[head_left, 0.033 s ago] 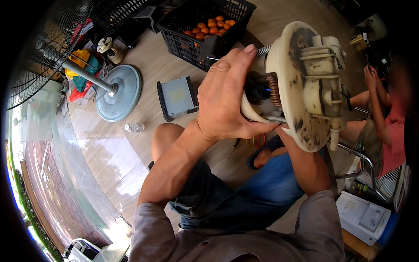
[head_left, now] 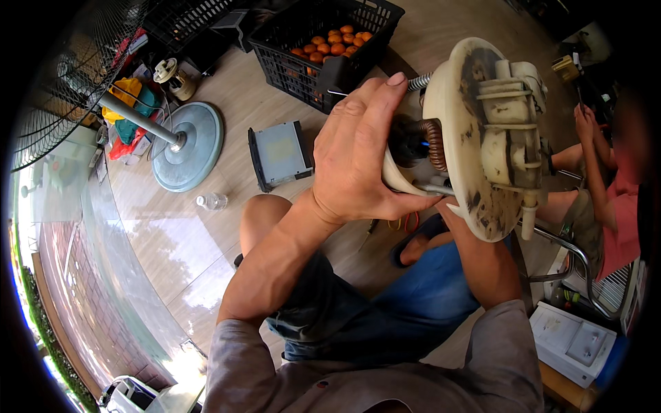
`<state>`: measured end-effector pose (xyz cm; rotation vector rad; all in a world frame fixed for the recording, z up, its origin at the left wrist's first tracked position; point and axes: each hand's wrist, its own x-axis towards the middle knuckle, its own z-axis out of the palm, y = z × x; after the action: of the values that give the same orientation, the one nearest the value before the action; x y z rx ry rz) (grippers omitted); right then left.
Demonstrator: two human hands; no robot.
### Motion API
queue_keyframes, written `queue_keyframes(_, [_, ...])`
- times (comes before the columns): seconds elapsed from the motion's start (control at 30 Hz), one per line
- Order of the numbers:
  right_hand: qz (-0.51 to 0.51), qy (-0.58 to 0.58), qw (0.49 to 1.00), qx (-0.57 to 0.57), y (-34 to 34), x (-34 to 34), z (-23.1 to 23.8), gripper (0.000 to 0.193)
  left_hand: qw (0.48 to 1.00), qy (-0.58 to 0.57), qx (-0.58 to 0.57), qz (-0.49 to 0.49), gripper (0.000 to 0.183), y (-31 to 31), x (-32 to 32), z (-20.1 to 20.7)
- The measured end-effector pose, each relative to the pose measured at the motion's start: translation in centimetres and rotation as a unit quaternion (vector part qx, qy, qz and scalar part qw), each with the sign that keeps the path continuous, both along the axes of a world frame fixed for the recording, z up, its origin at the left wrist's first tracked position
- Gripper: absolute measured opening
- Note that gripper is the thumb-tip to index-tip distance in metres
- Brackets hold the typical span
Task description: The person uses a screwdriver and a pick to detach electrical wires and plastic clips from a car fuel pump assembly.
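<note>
Up in front of me is a cream plastic fuel pump assembly (head_left: 475, 186), with a round, dirt-stained flange tilted to the right. A brown corrugated hose (head_left: 434, 144) and a metal spring (head_left: 418, 82) show on its left side. My left hand (head_left: 357, 148) is closed around the body of the assembly, thumb below and fingers over the top. My right forearm (head_left: 485, 265) rises behind the flange, which hides the right hand and its fingers.
A black crate (head_left: 282, 65) of oranges stands ahead. On the floor are a flat metal box (head_left: 281, 155), a clear bottle (head_left: 212, 201), a fan's round base (head_left: 189, 155) and another pump unit (head_left: 175, 79). A co-worker (head_left: 620, 206) sits at right beside a metal-framed chair (head_left: 585, 261).
The fuel pump assembly and my left hand have shifted very slightly to the right and down. The grip is the same.
</note>
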<state>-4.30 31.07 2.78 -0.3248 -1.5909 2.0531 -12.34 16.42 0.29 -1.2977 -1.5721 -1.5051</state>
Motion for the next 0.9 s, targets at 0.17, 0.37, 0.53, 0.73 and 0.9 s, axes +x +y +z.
queue_keyframes(0.17, [-0.002,0.008,1.0,0.001,0.0,0.1,0.2,0.032,0.999,0.032,0.011,0.029,0.115,0.3,0.0,-0.1])
queue_keyframes(0.37, [-0.001,0.005,1.0,0.011,0.1,0.5,0.6,0.032,0.999,0.02,-0.027,0.005,0.115,-0.1,-0.8,-0.7])
queue_keyframes(0.53, [-0.004,0.003,1.0,0.014,0.2,1.1,0.8,0.033,0.993,-0.101,-0.031,-0.045,0.111,0.1,0.2,-1.5])
queue_keyframes(0.73, [-0.005,0.0,1.0,0.017,0.3,1.1,0.9,0.033,0.997,0.058,0.015,0.04,0.107,0.7,-1.4,-1.1])
queue_keyframes(0.9, [-0.003,-0.004,1.0,0.016,0.5,1.0,1.1,0.033,0.992,0.092,0.085,0.024,0.108,1.8,-2.0,-2.1])
